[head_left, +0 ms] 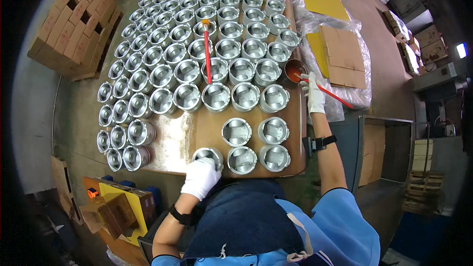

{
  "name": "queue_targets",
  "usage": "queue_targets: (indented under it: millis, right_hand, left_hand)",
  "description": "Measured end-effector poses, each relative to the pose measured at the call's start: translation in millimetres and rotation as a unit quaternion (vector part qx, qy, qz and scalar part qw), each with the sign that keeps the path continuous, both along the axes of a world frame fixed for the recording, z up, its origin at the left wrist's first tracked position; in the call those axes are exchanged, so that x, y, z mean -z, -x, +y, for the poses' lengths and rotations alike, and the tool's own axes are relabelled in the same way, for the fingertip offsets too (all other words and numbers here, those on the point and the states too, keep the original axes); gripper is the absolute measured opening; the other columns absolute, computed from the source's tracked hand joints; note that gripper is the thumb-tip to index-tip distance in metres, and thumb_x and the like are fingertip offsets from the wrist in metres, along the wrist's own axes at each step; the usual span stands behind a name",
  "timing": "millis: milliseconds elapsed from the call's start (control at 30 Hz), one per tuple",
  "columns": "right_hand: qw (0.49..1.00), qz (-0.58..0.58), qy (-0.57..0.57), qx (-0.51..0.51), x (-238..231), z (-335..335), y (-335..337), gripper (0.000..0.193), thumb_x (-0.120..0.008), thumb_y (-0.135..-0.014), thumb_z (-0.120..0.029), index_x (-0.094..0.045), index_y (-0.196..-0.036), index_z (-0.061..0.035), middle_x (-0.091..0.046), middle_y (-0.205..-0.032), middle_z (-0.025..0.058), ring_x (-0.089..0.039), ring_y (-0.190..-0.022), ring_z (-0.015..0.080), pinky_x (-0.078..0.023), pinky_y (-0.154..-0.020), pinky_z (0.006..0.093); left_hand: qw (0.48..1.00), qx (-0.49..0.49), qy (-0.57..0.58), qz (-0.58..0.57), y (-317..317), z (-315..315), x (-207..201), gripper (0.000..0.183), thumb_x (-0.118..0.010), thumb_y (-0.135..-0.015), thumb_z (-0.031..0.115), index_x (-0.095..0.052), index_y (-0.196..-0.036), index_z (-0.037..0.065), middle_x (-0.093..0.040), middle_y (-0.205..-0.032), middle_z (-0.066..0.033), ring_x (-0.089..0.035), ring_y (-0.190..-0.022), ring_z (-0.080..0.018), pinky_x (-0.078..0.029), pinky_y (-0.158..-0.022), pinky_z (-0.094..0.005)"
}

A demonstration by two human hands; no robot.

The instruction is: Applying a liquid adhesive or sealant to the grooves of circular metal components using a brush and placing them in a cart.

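My left hand (201, 177), in a white glove, grips a silver metal piston (209, 153) at the table's front edge; the hand covers part of its rim. At the table's right edge my right hand (314, 94), also gloved, is closed round a red-handled brush (335, 97). This brush's tip reaches into a round pot (292, 70) of orange-brown liquid. A second red-handled brush (207, 56) with orange bristles lies across the pistons further back. Pistons (216, 97) stand in rows over most of the table, hollow ends up. A small group of pistons (242, 160) stands right of my left hand.
Brown table (172, 138) has a shiny worn patch at front left. Beyond its right edge lie plastic-wrapped goods with cardboard (343, 59) and a yellow sheet (323, 4) on top. Stacked cartons (74, 24) stand at far left. An open cardboard box (116, 214) sits at lower left.
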State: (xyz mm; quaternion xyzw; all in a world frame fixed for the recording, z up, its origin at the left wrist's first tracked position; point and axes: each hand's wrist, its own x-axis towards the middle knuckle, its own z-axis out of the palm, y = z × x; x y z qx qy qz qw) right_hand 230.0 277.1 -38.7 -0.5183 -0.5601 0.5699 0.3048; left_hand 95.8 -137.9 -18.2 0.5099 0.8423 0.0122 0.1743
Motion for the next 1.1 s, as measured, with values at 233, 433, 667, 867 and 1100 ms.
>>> queue_targets:
  millis: [233,433,667,867,1100]
  right_hand:
    - [0.991,0.053,-0.053,-0.114,-81,-114,29,0.048,-0.05,-0.098,-0.045,-0.072,-0.092,-0.0027,-0.069,-0.08,0.0048,-0.058,-0.07,0.0083,-0.044,-0.064,0.0229]
    - [0.938,0.172,0.075,-0.293,-118,-233,57,0.036,-0.056,-0.098,-0.032,-0.069,-0.088,0.0003,-0.071,-0.083,0.0069,-0.062,-0.07,0.0109,-0.047,-0.064,0.0229]
    - [0.931,0.156,0.126,-0.306,-95,-255,75,0.037,-0.053,-0.099,-0.035,-0.064,-0.093,-0.0003,-0.071,-0.082,0.0111,-0.064,-0.069,0.0133,-0.049,-0.063,0.025]
    - [0.944,0.071,0.167,-0.277,-86,-229,92,0.053,-0.05,-0.098,-0.044,-0.071,-0.079,-0.0002,-0.065,-0.064,0.005,-0.06,-0.059,0.0098,-0.046,-0.058,0.0224]
    - [0.935,0.027,0.027,-0.354,-79,-234,100,0.043,-0.059,-0.094,-0.036,-0.062,-0.063,-0.0055,-0.059,-0.056,0.0092,-0.05,-0.046,0.0164,-0.037,-0.047,0.0323]
  left_hand:
    - [0.606,-0.385,-0.444,-0.536,59,-41,48,0.043,-0.066,-0.09,0.022,-0.054,-0.126,0.003,-0.062,-0.118,-0.009,-0.062,-0.105,-0.0193,-0.052,-0.092,-0.0372]
    - [0.204,-0.417,-0.511,-0.724,35,7,-25,0.042,-0.053,-0.098,0.035,-0.049,-0.131,0.008,-0.057,-0.129,-0.0109,-0.057,-0.116,-0.0252,-0.05,-0.098,-0.0443]
    - [0.173,-0.416,-0.499,-0.74,25,-10,-18,0.045,-0.054,-0.097,0.038,-0.049,-0.131,0.009,-0.058,-0.128,-0.0092,-0.059,-0.113,-0.024,-0.052,-0.095,-0.0413]
    - [0.184,-0.438,-0.434,-0.765,35,-19,-46,0.049,-0.057,-0.096,0.038,-0.047,-0.134,0.009,-0.059,-0.127,-0.0093,-0.062,-0.11,-0.0228,-0.052,-0.094,-0.0411]
    - [0.902,-0.291,-0.14,-0.285,38,-8,-84,0.023,-0.067,-0.088,0.022,-0.071,-0.095,0.001,-0.071,-0.088,-0.0028,-0.065,-0.078,-0.013,-0.051,-0.072,-0.0286]
